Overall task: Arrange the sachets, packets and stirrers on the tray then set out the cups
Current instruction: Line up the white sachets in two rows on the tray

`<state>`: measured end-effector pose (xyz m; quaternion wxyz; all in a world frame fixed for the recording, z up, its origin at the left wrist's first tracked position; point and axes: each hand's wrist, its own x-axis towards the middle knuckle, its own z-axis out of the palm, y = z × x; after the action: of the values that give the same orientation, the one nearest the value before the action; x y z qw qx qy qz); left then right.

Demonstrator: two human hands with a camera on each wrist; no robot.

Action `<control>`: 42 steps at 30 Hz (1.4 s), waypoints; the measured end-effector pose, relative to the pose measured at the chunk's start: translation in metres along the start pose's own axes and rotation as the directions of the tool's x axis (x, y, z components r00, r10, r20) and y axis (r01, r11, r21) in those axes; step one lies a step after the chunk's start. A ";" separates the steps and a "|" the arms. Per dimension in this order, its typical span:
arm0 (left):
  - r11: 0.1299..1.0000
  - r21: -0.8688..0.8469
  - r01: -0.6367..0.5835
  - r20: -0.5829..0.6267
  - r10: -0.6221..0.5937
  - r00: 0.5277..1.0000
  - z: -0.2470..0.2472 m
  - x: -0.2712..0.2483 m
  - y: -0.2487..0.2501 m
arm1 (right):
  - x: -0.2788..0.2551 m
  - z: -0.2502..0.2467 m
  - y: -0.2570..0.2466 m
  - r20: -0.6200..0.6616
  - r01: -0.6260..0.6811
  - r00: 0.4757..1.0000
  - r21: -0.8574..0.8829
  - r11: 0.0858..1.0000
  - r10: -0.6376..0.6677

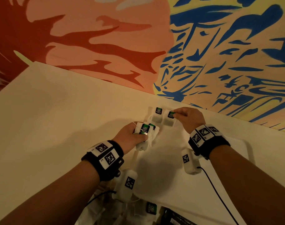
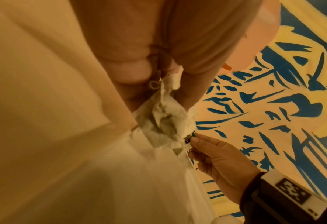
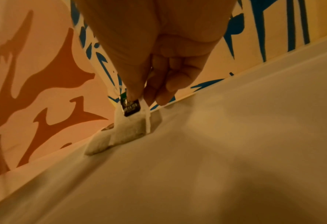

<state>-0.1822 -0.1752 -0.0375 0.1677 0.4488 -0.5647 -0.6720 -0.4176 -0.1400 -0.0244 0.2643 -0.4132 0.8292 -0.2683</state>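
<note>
My right hand (image 1: 189, 118) pinched the green tag (image 1: 171, 114) of a green tea bag (image 1: 169, 119), thumb and forefinger closed on it, other fingers curled under (right wrist view showed this best). That bag sat at the far edge of the white tray (image 1: 219, 159), upper centre of the head frame, just beside a second tea bag (image 1: 157, 114) already laid to its left in the frame. Both had their long axis running from the tag at the far end toward me, roughly parallel, so they read as the start of a row.

My left hand (image 1: 132, 137) gripped a bunch of tea bags (image 1: 145, 130), fingers curled round them, tags up; the count wasn't clear, at least two tags showed. The bunch hung left of and nearer to me than the row, near it but apart.

Key relation: the pinched bag lay straight ahead of my right fingertips, tag end toward the hand, so a release needed only an opening of the pinch. My judgement: step in hand was placing this bag in line, task still early. The next bag would come from the left bunch, and the right hand was nearer the row's free end at frame right.

More tea bags (image 1: 148, 208) lay in a loose pile at the bottom edge of the head frame (partly cut off). No stirrers or cups were in view.
</note>
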 end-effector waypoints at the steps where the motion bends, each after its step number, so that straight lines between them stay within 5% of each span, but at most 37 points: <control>1: 1.000 0.001 0.004 -0.002 -0.004 1.000 0.000 0.001 0.000 | 0.001 0.000 0.000 -0.002 -0.001 1.000 -0.004 1.000 0.001; 10: 1.000 -0.008 0.027 -0.024 -0.027 0.999 0.005 0.001 0.000 | -0.019 0.001 -0.008 -0.080 0.140 0.987 -0.023 0.990 -0.141; 16: 1.000 -0.012 0.023 -0.038 -0.023 0.999 0.009 -0.002 0.001 | -0.050 0.015 -0.023 0.311 0.227 0.919 0.083 0.970 -0.242; 31: 0.998 -0.057 -0.013 -0.047 0.011 0.999 -0.002 -0.009 -0.001 | -0.057 0.006 -0.034 0.265 0.015 0.960 0.282 0.959 -0.093; 42: 0.998 -0.055 -0.034 -0.094 0.029 0.995 -0.015 -0.005 -0.008 | -0.045 -0.003 -0.034 0.151 0.170 0.978 -0.195 0.966 -0.142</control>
<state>-0.1650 -0.1783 -0.0423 0.2171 0.4659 -0.5441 -0.6632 -0.3780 -0.1199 0.0102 0.2537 -0.5197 0.7975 -0.1719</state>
